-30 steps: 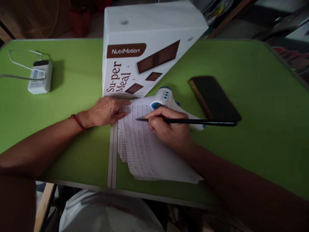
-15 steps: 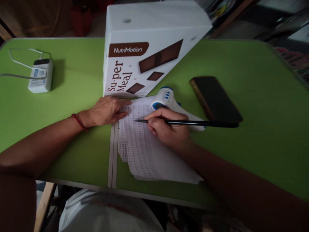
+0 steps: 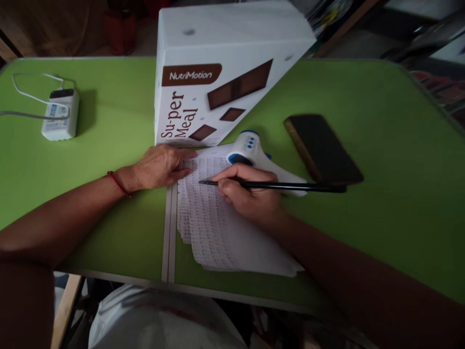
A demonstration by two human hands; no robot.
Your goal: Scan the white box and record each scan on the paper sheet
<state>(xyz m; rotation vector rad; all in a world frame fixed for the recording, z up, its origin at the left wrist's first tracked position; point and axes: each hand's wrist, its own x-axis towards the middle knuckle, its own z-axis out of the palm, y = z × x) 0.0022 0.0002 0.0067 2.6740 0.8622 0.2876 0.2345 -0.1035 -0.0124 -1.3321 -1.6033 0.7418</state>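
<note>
A black pen (image 3: 290,186) is pinched in my right hand (image 3: 250,191), its tip over the lined-up rows of writing on a stack of paper sheets (image 3: 214,228). Whether the tip touches the paper I cannot tell. My left hand (image 3: 162,167) lies on the upper left edge of the sheets with fingers stretched out and apart, holding nothing. Just beyond my right hand, a white and blue infrared thermometer (image 3: 250,148) rests on the top of the sheets, partly hidden by that hand.
A tall white NutriMotion box (image 3: 203,53) stands behind the paper. To the right lies a dark phone (image 3: 323,148) in a brown case. At the left a white adapter (image 3: 61,114) with a cable sits on the green table (image 3: 119,121).
My right hand and the pen have shifted slightly to the left across the paper. My left hand stays in place on the sheets.
</note>
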